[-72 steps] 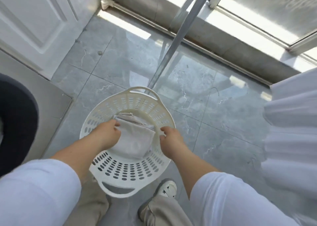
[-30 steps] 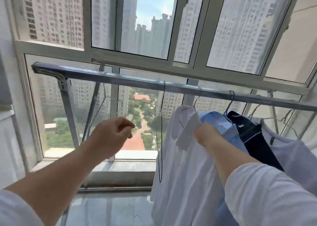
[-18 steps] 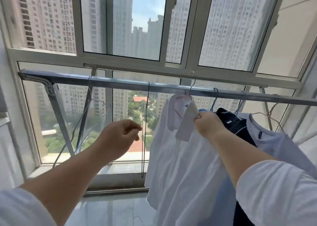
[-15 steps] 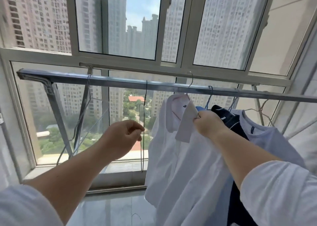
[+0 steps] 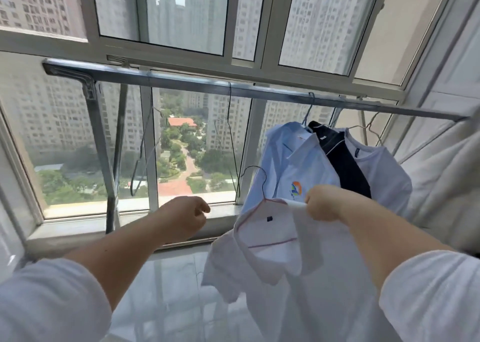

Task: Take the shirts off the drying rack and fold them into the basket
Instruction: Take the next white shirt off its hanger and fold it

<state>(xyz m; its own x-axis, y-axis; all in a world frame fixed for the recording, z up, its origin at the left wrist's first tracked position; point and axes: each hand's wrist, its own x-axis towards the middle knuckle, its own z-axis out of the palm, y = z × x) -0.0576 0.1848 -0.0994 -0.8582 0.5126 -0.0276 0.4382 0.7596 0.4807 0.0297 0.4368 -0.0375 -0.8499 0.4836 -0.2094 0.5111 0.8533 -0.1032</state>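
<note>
A white collared shirt (image 5: 272, 258) on a wire hanger (image 5: 261, 183) hangs free of the steel rack bar (image 5: 181, 80), below it. My right hand (image 5: 324, 202) grips its collar and the hanger's shoulder. Curled loosely, my left hand (image 5: 185, 218) hovers to the left of the shirt and holds nothing. Still on the bar at the right hang a light blue shirt with a logo (image 5: 293, 160), a dark shirt (image 5: 342, 160) and a white T-shirt (image 5: 376, 165). The basket is out of sight.
Two empty wire hangers (image 5: 231, 139) dangle from the bar's left and middle. The rack's steel leg (image 5: 101, 139) slants down at the left. Large windows (image 5: 161, 12) stand right behind the rack. A white cloth (image 5: 441, 175) hangs at the far right. Glossy floor tiles (image 5: 166, 289) lie below.
My right hand has lifted the white shirt with its hanger off the bar and brought it down towards me. My left hand dropped lower. The blue shirt behind is now uncovered.
</note>
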